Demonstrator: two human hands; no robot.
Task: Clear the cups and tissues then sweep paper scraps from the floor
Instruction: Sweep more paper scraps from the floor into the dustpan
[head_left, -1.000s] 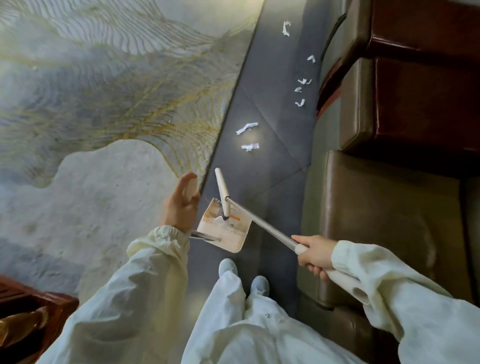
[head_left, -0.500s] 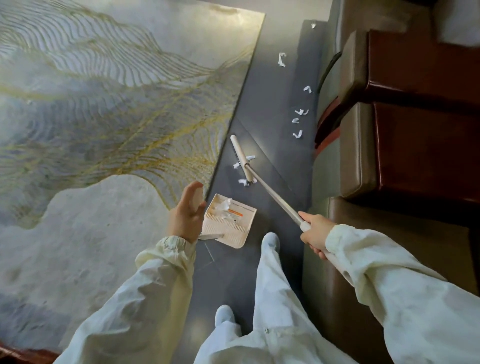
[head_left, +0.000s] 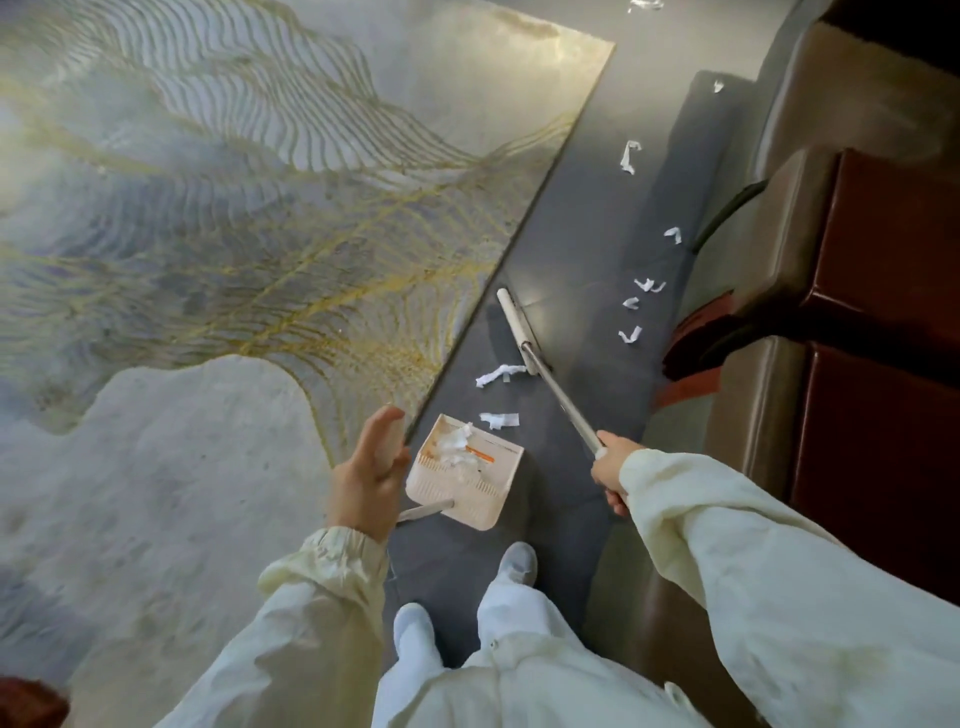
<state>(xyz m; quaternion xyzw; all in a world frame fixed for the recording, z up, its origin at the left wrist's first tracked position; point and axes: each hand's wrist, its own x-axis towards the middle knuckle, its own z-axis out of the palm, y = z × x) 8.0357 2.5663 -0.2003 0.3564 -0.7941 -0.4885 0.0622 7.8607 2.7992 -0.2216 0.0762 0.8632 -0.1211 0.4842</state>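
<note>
Left grip (head_left: 366, 475) curls closed with thumb raised, right grip (head_left: 610, 465) clenched ahead.

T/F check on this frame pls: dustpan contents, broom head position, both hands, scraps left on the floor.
1. The dustpan already holds white scraps. True.
2. The broom head rests on the rug. False: it sits on the dark floor beside the rug.
3. The right hand grips the broom handle. True.
4. No paper is left on the floor. False: several paper scraps lie there.
5. The left hand is empty. False: it holds the dustpan handle.
</note>
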